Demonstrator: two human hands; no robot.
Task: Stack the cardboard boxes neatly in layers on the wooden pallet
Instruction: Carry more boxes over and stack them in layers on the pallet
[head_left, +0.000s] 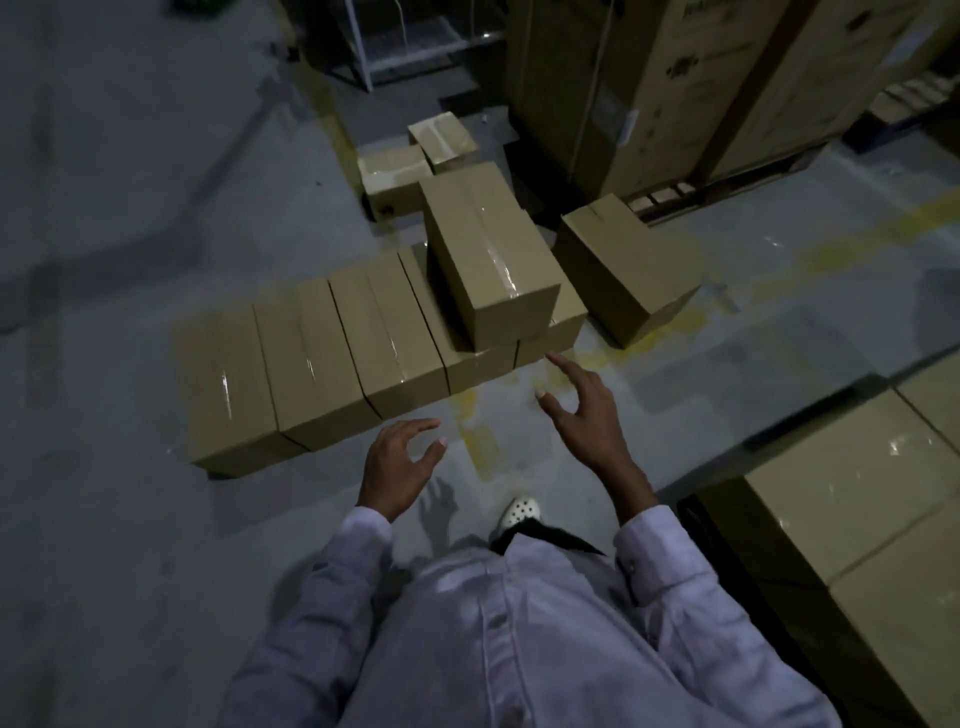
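Note:
A row of several taped cardboard boxes (311, 358) lies on the grey floor ahead of me. One more box (493, 260) sits on top of the row's right end. Another box (623, 270) stands alone on the floor to its right. At the right edge, stacked boxes (852, 483) form a flat layer; what they rest on is hidden. My left hand (397, 465) hovers open just in front of the row, fingers loosely spread. My right hand (582, 405) reaches forward, open, near the row's right end, touching nothing.
Two smaller boxes (395, 174) lie behind the row. Tall cartons (675, 78) on a pallet stand at the back right, a white metal rack (405, 41) at the back. Yellow floor markings (478, 441) run under my hands. My white shoe (522, 512) shows below.

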